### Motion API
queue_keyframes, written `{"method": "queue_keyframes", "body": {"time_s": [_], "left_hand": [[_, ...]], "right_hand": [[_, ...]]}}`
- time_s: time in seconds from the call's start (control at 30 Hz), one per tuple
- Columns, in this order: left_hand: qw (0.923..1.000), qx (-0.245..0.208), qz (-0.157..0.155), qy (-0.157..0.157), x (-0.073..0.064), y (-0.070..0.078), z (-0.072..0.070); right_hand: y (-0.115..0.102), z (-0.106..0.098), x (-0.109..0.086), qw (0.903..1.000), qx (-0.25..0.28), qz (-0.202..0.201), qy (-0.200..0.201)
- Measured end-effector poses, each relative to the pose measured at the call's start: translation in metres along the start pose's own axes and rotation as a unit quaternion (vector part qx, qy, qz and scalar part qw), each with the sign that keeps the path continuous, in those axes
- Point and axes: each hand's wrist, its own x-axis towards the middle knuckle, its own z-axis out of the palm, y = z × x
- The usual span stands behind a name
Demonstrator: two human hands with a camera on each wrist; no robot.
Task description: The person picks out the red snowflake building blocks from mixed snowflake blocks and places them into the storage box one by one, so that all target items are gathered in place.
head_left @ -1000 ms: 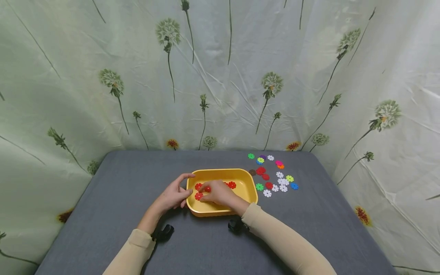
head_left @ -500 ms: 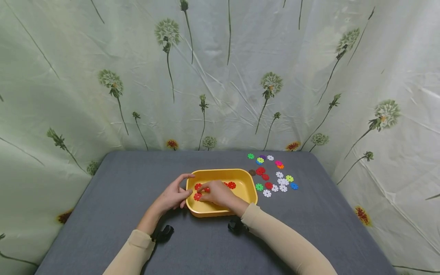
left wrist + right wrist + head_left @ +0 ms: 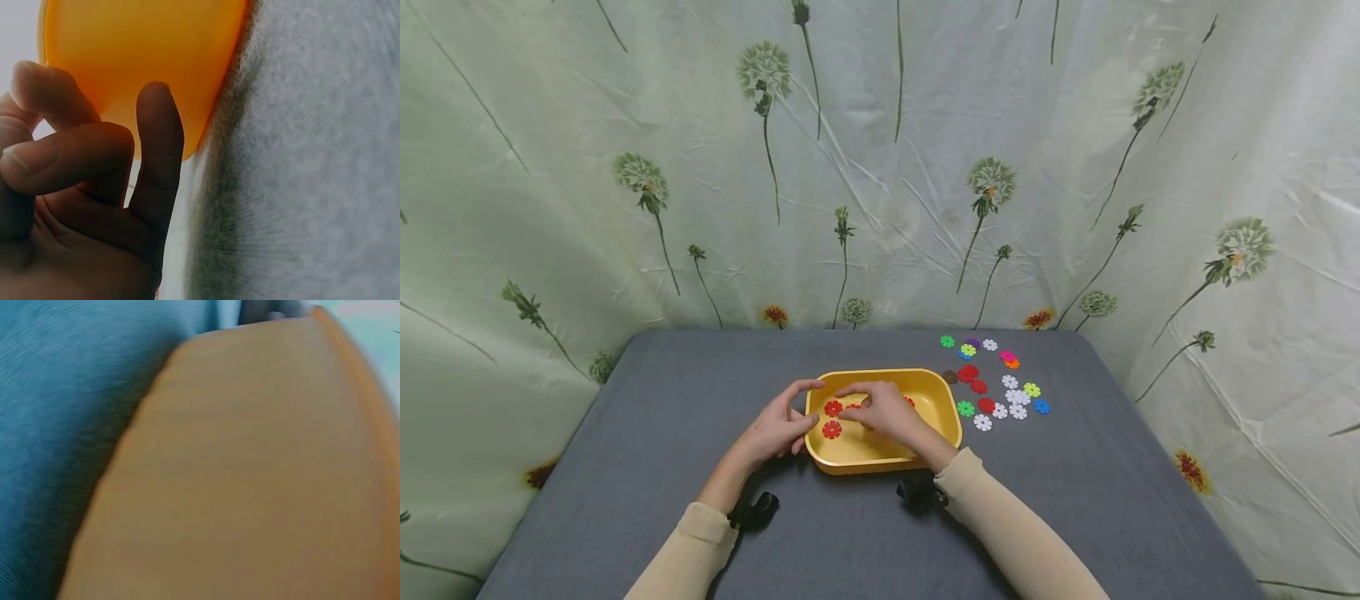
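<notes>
A yellow plastic tray sits on the table, with red flower-shaped discs lying flat near its left end. My left hand holds the tray's left end, thumb and index finger at the rim; in the left wrist view its other fingers are against or near the outer wall. Over the inside of the tray is my right hand, thumb and index finger spread apart with nothing between them. It partly covers a red disc in the middle and another to the right. In the right wrist view the tray's outer wall hides that hand.
Right of the tray, loose flower discs lie on the grey table: white, red, green, blue and other colours. A curtain with a dandelion print hangs behind the table.
My right hand has risen off the red discs and shifted slightly right, its thumb and index finger parting. The left hand stays at the tray's left end.
</notes>
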Motion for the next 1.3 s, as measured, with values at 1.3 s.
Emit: {"method": "queue_keyframes", "body": {"time_s": [1.3], "left_hand": [[0.9988, -0.013, -0.003, 0.047, 0.003, -0.004, 0.001]], "right_hand": [[0.139, -0.121, -0.033, 0.9431, 0.159, 0.104, 0.273]]}}
